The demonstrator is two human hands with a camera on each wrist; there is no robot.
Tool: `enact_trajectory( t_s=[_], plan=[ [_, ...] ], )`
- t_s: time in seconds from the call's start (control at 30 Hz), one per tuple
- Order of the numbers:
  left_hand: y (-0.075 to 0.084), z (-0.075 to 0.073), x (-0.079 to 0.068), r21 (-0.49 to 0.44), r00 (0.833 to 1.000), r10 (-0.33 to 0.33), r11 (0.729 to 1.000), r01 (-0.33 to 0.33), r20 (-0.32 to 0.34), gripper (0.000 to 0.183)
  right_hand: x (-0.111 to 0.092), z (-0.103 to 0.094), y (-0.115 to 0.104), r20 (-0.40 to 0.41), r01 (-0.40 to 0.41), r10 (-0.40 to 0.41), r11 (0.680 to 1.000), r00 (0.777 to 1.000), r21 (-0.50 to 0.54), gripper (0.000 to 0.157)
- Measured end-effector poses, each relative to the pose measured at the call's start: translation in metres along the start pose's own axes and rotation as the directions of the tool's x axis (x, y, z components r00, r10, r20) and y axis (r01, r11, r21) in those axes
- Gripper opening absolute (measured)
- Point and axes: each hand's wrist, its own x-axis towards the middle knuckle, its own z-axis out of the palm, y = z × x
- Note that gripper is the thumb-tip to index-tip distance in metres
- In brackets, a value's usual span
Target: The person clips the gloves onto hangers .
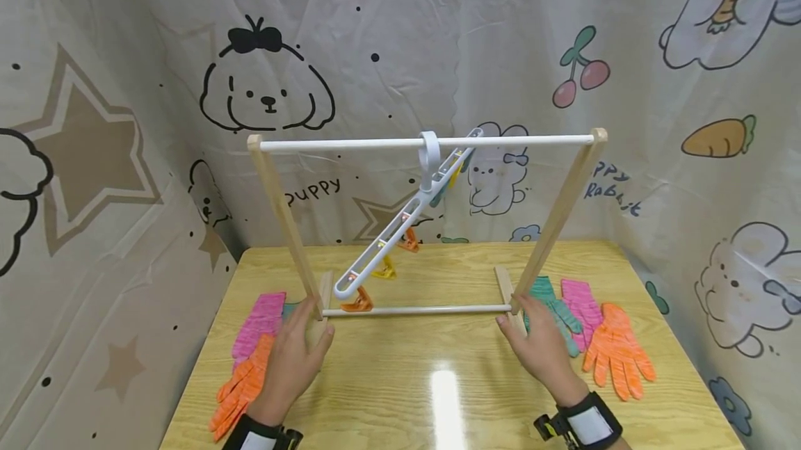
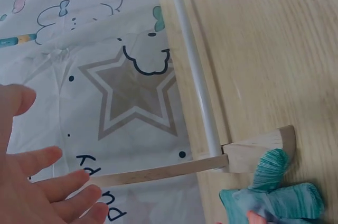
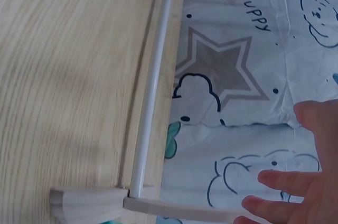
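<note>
A small drying rack of wooden posts and white rods stands on the table. From its top rod (image 1: pixel 350 145) hangs a white clip hanger (image 1: pixel 400 224) by a ring hook, slanting toward the front left. Orange clips (image 1: pixel 358 300) and a yellow clip (image 1: pixel 385 268) dangle from it. My left hand (image 1: pixel 293 356) is at the foot of the left post (image 1: pixel 284 224), fingers extended. At the right post's (image 1: pixel 560 217) foot is my right hand (image 1: pixel 541 346), thumb spread from its fingers. Both wrist views show the fingers loose; whether they touch the wood, I cannot tell.
Pink (image 1: pixel 259 321) and orange gloves (image 1: pixel 244 380) lie left of the rack, a teal one partly hidden. Teal (image 1: pixel 557 307), pink (image 1: pixel 582 307) and orange gloves (image 1: pixel 619 349) lie right. A printed cloth (image 1: pixel 388 33) hangs behind the wooden table (image 1: pixel 375 380).
</note>
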Motion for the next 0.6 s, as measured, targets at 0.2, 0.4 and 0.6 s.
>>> enact_trajectory(
  t_s=[0.2,0.4,0.6],
  plan=[
    [-0.002,0.003,-0.004,0.024,0.999,0.006,1.000,-0.007,0.037,0.064,0.000,0.008,-0.010,0.028,0.060,-0.058,0.997,0.998,-0.043,0.063],
    [-0.002,0.001,-0.007,0.041,0.999,0.016,0.999,-0.018,0.036,0.063,-0.002,0.016,-0.021,0.073,0.073,-0.069,0.996,0.995,-0.050,0.064],
    [-0.010,0.002,-0.012,0.050,1.000,0.031,0.998,-0.032,0.003,0.057,-0.008,0.029,-0.028,0.085,0.089,-0.086,0.996,0.993,-0.026,0.061]
  ],
)
